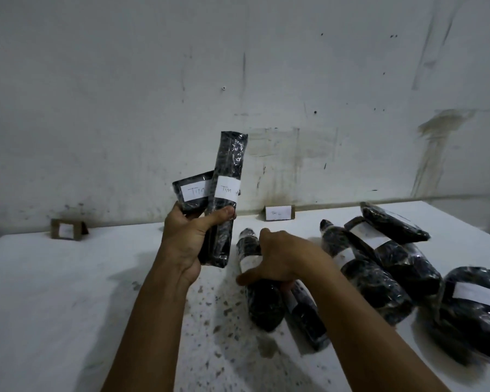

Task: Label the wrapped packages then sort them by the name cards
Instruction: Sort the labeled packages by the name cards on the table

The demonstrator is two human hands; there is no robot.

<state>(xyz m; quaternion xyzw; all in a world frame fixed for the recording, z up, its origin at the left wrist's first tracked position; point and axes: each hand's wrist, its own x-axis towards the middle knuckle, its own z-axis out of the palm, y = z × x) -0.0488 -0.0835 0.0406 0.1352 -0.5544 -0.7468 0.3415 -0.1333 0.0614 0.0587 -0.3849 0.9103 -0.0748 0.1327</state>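
Gripping glossy black wrapped packages (pixel 226 176)

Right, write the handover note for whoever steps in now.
Left hand: holds two labelled packages upright, both reading "Tim".
Right hand: grip closing on a bottle-shaped package lying on the table.
Five more labelled packages lie at right.
Name cards: one and another against the wall; writing unreadable.
Done: visible packages labelled.
Left: sort all by the cards.
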